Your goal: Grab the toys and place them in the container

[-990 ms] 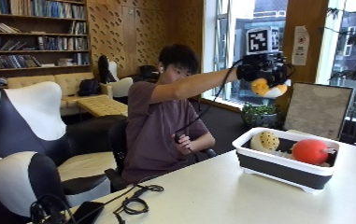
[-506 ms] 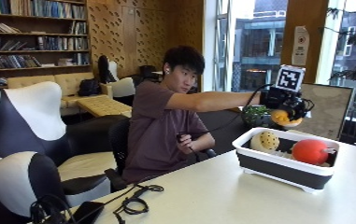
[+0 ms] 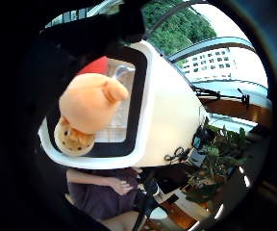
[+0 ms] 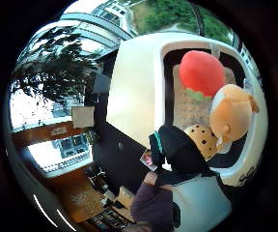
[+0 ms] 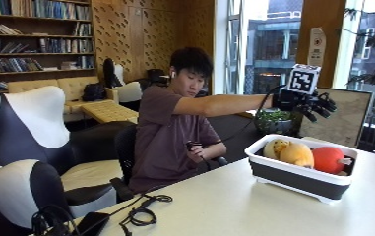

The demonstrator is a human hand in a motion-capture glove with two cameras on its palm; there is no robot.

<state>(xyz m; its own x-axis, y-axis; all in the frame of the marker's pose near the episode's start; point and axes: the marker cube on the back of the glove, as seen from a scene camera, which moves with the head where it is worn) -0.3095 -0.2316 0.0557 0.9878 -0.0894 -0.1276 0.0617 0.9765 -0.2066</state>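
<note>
Toys all in bin (image 5: 291, 178) on tabletop (image 5: 239, 206): orange plush (image 5: 296, 154) lies between spotted yellow toy (image 5: 274, 146) and red ball (image 5: 328, 159). Right hand (image 5: 317, 105) hangs above bin, fingers spread wide, holding nothing. Task looks done if no toy remains elsewhere; none seen on tabletop. Risk: plush sits high on others, could roll over rim if hand dips and knocks bin while pulling away.
</note>
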